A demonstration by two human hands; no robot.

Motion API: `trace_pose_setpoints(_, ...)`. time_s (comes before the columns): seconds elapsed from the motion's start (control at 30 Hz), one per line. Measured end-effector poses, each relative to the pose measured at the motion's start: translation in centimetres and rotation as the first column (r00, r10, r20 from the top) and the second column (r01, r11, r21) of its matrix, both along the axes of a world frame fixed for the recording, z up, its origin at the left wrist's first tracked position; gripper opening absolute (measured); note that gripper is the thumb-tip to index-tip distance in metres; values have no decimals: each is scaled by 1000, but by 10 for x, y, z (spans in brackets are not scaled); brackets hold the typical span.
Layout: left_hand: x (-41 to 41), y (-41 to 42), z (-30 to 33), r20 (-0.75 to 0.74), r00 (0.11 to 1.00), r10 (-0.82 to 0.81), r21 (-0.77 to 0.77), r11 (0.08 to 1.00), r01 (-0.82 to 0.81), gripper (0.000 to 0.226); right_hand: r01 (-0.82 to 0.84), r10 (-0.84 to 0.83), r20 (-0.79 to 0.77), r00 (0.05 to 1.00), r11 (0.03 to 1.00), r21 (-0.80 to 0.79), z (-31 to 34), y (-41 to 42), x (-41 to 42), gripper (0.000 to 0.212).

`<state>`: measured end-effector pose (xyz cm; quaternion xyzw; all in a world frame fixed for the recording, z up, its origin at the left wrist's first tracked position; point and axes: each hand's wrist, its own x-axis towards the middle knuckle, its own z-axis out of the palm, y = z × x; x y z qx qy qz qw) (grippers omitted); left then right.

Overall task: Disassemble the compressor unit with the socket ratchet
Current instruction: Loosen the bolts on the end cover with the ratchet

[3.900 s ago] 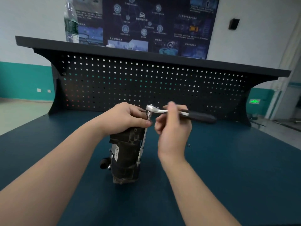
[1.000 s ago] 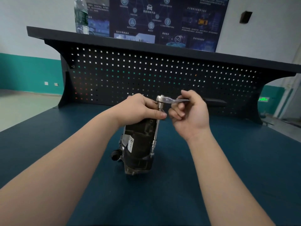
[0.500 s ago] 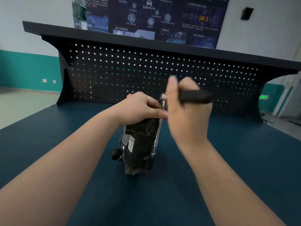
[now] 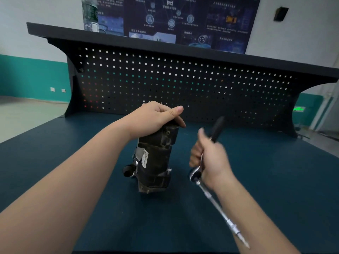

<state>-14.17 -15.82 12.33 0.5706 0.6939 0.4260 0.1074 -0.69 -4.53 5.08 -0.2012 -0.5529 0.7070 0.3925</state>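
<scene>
1. On the dark blue bench top, near its middle, the compressor unit stands upright on its end, a white label on its left face and a small round black fitting low on its left side.
2. Covering the compressor's top, the left hand grips it, fingers curled over the far edge and the thumb stretched out to the right.
3. Right of the compressor and apart from it, the right hand is closed in a fist round the socket ratchet.
4. From the fist the ratchet's black grip pokes up and away, blurred; its chrome head sits just below the hand.
5. A long chrome extension bar slants from that head toward the near right, alongside the right forearm; its tip touches nothing.
6. Behind stands a black perforated back panel under a shelf, with a plastic water bottle on the shelf's left part.
</scene>
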Motion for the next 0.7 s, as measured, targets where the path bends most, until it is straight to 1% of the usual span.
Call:
trace_pose_setpoints(0.07, 0, 1, -1, 5, 1000, 7, 6, 1000, -7, 43, -141, 124, 120, 985, 978, 152, -20, -3, -1, 44)
trace_pose_setpoints(0.13, 0, 2, -2, 7, 1000, 19, 16, 1000, -19, 41, -281, 237, 182, 954, 921, 271, -32, -3, 0, 40)
trace_pose_setpoints(0.17, 0, 2, -2, 8, 1000, 25, 19, 1000, -25, 40, -318, 247, 236, 940, 884, 343, -35, -2, 0, 39)
trace_pose_setpoints(0.23, -1, 3, -1, 8, 1000, 30, 13, 999, -30, 40, -335, 165, 359, 919, 808, 485, -37, -1, 0, 34)
trace_pose_setpoints(0.27, -1, 3, -1, 12, 1000, 28, 10, 1000, -28, 39, -321, 122, 377, 918, 788, 526, -36, 0, -1, 32)
trace_pose_setpoints(0.33, -2, 2, -1, 25, 999, 22, 8, 1000, -22, 39, -247, 64, 336, 940, 806, 538, -32, 5, -3, 35)
trace_pose_setpoints(0.4, -3, 3, -2, 42, 999, 13, 10, 1000, -14, 37, -181, 29, 292, 956, 841, 509, -24, 17, -1, 40)
trace_pose_setpoints(0.43, -3, 3, -2, 46, 999, 11, 10, 1000, -11, 36, -198, 33, 313, 949, 835, 513, -20, 22, 1, 41)
trace_pose_setpoints(0.57, -3, 3, -2, 54, 998, 13, 10, 1000, -14, 35, -405, 152, 442, 884, 720, 563, -22, 21, 4, 21)
trace_pose_setpoints(0.63, -3, 2, -1, 57, 998, 16, 10, 1000, -17, 34, -417, 148, 460, 876, 711, 566, -25, 15, 1, 20)
trace_pose_setpoints(0.7, -1, 1, -1, 51, 998, 20, 4, 1000, -21, 34, -403, 130, 465, 876, 727, 556, -26, 11, 0, 19)
